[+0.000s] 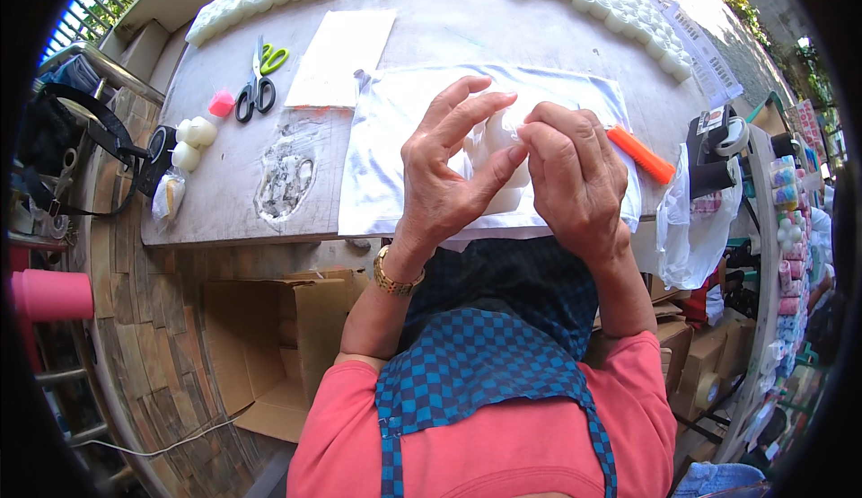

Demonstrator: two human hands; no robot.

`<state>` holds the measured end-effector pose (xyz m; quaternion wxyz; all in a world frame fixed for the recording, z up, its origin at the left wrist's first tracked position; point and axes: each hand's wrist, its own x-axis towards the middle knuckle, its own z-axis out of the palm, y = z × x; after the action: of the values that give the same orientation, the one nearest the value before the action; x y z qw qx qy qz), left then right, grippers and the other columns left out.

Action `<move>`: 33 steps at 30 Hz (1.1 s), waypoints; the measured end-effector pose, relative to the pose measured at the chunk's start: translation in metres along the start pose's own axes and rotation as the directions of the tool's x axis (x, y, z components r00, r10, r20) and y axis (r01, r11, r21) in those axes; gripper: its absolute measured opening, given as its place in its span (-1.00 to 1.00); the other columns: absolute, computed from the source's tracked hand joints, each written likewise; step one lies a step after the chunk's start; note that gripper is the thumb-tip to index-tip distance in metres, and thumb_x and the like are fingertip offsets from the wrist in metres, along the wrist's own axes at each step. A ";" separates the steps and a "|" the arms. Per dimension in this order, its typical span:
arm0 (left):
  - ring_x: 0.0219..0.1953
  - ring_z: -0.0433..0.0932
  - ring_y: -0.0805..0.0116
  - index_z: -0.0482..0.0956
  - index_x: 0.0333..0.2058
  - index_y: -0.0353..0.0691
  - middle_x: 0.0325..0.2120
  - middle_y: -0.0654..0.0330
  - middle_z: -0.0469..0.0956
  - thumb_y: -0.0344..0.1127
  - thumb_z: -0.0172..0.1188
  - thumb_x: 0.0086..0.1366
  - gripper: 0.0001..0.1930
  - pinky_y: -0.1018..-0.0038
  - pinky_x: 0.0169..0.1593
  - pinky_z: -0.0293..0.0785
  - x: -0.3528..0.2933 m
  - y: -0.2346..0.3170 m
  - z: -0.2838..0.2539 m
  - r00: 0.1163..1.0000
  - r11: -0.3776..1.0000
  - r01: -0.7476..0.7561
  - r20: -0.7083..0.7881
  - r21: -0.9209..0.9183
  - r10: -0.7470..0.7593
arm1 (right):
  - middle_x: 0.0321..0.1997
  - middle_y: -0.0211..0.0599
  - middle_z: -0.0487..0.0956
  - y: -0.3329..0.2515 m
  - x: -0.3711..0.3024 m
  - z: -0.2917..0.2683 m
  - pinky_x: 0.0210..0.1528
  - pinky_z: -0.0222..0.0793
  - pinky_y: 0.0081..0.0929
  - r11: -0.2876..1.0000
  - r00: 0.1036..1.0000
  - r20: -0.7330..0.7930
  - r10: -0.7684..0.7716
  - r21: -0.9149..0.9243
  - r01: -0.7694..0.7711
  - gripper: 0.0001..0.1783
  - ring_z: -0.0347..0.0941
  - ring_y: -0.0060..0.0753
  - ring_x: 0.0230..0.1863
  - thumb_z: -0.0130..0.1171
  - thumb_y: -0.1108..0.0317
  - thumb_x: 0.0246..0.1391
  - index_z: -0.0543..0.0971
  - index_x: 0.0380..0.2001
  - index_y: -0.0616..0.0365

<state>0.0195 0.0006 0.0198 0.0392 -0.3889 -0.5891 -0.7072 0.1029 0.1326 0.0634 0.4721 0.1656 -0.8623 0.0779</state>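
The left hand (440,157) is spread and curved, its thumb and fingers arched around a group of white cylinders (509,196). The right hand (579,170) has its fingertips drawn together in a pinch near the top of the group, by the left thumb; what they pinch is too small to tell. The white cylinders stand between the two hands, partly hidden by them, over a white cloth (377,184) laid along the near edge of the surface (449,13). A gold-coloured band (395,275) circles the left wrist.

Just right of the right hand lies an orange cutter (641,154). Left of the cloth, a flat white sheet (346,58) lies at a slant, with black-handled and green-handled scissors (258,83) beside it and a small pink object (221,103) next to those. Farther left sit a few loose white pieces (190,143). Rows of similar white cylinders line the far left (269,0) and far right, the latter next to a printed paper (696,49). A plastic bag (682,237) hangs at the right edge. Below, an open cardboard box (321,336) rests on the floor.
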 end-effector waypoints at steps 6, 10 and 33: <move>0.10 0.52 0.07 0.62 0.02 -0.16 0.10 -0.08 0.44 -0.26 0.43 0.11 -0.54 0.26 -0.06 0.67 0.003 0.003 -0.003 1.000 1.000 0.028 0.006 -0.013 -0.028 | -0.26 -0.11 0.49 0.006 0.004 0.001 -0.39 0.52 -0.35 0.999 0.998 0.027 -0.051 -0.002 0.051 -0.67 0.52 -0.15 -0.34 0.33 0.56 -0.22 0.50 -0.30 0.31; 0.11 0.52 0.06 0.61 0.02 -0.18 0.09 -0.08 0.43 -0.26 0.41 0.14 -0.55 0.27 -0.07 0.68 0.002 0.007 -0.003 1.000 1.000 0.008 0.007 0.004 -0.008 | -0.25 -0.13 0.50 0.009 -0.004 0.007 -0.39 0.53 -0.36 0.993 0.992 -0.046 -0.115 -0.042 0.113 -0.70 0.53 -0.19 -0.32 0.33 0.54 -0.24 0.51 -0.35 0.33; 0.11 0.52 0.04 0.60 -0.08 -0.22 0.13 -0.02 0.43 -0.28 0.26 0.15 -0.66 0.17 0.10 0.55 0.010 0.023 -0.016 0.971 0.972 0.232 0.054 0.021 -0.233 | -0.09 -0.13 0.55 0.001 -0.006 -0.006 -0.12 0.51 -0.37 0.934 0.965 -0.109 0.238 0.297 -0.197 -0.67 0.54 -0.16 -0.09 0.30 0.60 -0.10 0.60 -0.18 0.17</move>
<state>0.0167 -0.0164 0.0443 -0.0578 -0.3367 -0.6367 -0.6913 0.1107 0.1362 0.0614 0.4926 0.1287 -0.8191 0.2641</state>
